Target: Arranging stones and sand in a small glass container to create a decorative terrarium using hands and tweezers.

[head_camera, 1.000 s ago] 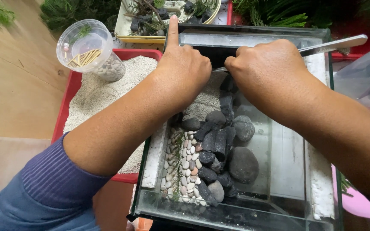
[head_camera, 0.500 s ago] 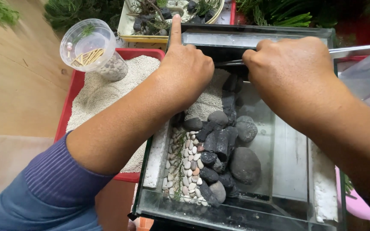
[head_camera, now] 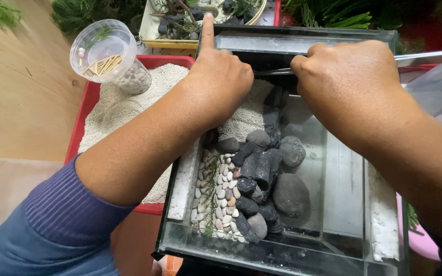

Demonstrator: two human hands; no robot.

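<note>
left hand braces glass tank rim

Left of my view, a red tray of pale sand sits on the wooden surface. A clear plastic cup with wooden sticks and pebbles stands in it. Beyond, I see a cream dish of dark stones and greenery.

Looks like a home hobby corner: glass tank, red sand tray, plants, wooden floor.
</note>
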